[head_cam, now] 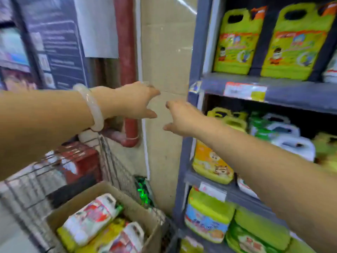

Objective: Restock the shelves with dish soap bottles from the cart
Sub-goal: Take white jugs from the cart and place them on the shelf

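Bottles [91, 219] lying flat in cart, seemingly caps up-right, hands empty

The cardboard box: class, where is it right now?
In the head view, the cardboard box sits lower left inside the wire cart, holding soap bottles, left of the shelves.

A shop aisle: grey shelves [237, 88] with price tags [245, 91] carry rows of soap jugs [235, 42], beside a wire cart [113, 167].

Grey shelving unit [197, 73], green jugs [237, 42] on upper shelf, yellow, green, white jugs [290, 141] below, wire cart [109, 161] holding cardboard box [140, 212] of bottles [91, 220]
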The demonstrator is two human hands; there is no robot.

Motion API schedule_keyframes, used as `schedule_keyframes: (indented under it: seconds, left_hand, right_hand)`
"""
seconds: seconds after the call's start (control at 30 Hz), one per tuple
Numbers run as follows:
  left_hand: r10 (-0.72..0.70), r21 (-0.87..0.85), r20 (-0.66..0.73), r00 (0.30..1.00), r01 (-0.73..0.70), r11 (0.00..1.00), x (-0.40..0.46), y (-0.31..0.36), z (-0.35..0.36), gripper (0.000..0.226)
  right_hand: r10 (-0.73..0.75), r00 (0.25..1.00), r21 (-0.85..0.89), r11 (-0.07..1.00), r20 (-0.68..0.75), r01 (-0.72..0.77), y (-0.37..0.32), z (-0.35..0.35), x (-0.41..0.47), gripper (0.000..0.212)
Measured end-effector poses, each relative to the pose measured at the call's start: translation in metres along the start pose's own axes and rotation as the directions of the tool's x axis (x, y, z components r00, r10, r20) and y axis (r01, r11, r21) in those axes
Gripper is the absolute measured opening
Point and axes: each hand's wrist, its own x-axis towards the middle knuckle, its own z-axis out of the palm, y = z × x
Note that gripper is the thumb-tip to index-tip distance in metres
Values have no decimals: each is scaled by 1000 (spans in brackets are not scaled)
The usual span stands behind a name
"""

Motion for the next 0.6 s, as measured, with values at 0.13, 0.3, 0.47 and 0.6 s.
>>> schedule_keyframes:
  seconds: [0.13,0.3,0.47,0.6]
  left_hand:
    - [-91,106,322,942,59,993,-100,-90,84,72]
    - [-237,111,604,761,214,971,-204,-155,194,56]
    - [-243,-17,704,668,357,934,-249,-162,271,54]
    - [-227,-53,793,565,436,898,-258,-151,324,65]
  right_hand:
    - [-21,961,123,992,276,-13,-96,100,2,55]
    - [-66,841,163,986,537,-27,-169,217,-9,52]
    - [-11,744,134,985,669,-106,-179,305,-13,53]
    - [49,644,107,974,763,-200,-167,368,-14,62]
